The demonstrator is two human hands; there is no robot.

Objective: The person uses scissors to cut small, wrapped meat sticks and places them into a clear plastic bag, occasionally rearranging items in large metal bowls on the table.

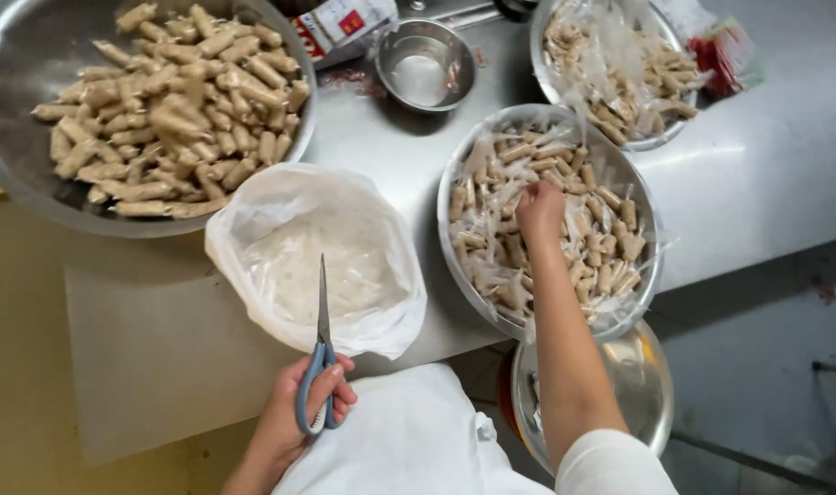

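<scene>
My left hand (294,417) grips blue-handled scissors (321,353), blades closed and pointing away from me over a container lined with a white plastic bag (253,206). My right hand (539,211) reaches into a metal bowl (452,240) full of small brown rolls wrapped in clear plastic (597,234), fingers down among them. Whether it holds a roll is hidden. A big metal bowl (19,55) at the top left holds a heap of unwrapped brown rolls (175,105).
A small empty steel bowl (425,64) and a printed packet (340,26) sit at the back. Another bowl of wrapped rolls (620,69) stands at the top right beside a red packet (731,57). A steel pot (633,385) is below the table edge.
</scene>
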